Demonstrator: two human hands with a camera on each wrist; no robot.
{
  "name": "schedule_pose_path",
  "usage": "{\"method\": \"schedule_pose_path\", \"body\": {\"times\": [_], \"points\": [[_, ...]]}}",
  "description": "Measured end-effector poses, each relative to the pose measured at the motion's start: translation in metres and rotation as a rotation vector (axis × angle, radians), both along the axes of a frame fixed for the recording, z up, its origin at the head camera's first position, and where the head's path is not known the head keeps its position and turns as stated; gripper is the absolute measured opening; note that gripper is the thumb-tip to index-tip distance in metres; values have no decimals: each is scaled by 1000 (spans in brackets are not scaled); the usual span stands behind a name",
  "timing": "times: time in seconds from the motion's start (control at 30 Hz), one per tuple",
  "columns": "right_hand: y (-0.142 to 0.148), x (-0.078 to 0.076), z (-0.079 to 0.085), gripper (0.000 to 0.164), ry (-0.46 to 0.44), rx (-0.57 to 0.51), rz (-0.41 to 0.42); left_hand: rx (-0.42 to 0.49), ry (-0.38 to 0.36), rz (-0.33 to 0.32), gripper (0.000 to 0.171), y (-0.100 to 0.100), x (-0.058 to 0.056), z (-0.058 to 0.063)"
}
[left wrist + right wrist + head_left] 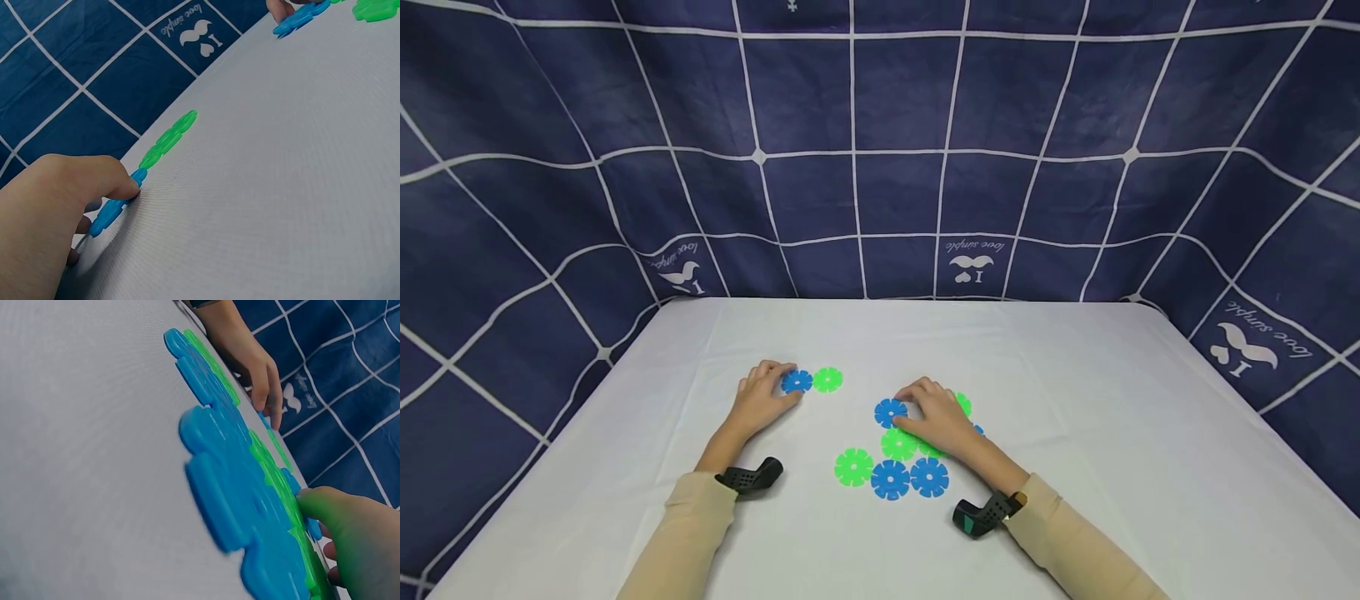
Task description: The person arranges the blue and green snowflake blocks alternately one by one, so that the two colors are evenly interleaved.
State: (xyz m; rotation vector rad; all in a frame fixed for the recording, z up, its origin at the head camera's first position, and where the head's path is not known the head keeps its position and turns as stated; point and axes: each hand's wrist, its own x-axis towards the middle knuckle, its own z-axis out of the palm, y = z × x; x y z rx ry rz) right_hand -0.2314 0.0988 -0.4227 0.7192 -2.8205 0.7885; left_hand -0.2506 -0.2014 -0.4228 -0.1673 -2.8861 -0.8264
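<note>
At the left of the white table, my left hand (pixel 760 402) pinches a blue notched plastic disc (pixel 797 382) by its edges. A green disc (pixel 828 380) lies against that one's right side, as the left wrist view also shows. Over on the right, my right hand (pixel 938 418) has thumb and fingers about another blue disc (pixel 889 412), and the right wrist view shows the thumb (pixel 312 497) on its edge. Below it lies a green disc (pixel 898 445). Further green and blue discs under and behind the right hand are partly hidden.
Nearer me lie a loose green disc (pixel 853 467) and two blue discs (pixel 891 480) side by side. A white cloth (pixel 1075 400) covers the table. Dark blue curtain (pixel 895 100) with white lines hangs behind and on both sides. Each wrist wears a black camera strap (pixel 752 477).
</note>
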Motion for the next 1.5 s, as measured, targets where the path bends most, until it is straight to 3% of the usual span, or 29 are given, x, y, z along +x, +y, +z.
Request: {"method": "schedule_pose_path", "body": {"times": [0.67, 1.13, 1.5], "points": [[2, 0, 0, 34, -53, -117, -25, -20, 11, -26, 57, 4, -3, 0], [1, -2, 1, 33, -76, -206, 111, -16, -3, -10, 57, 1, -2, 1], [0, -2, 1, 29, -76, -232, 162, -15, -15, -5, 57, 0, -1, 2]]}}
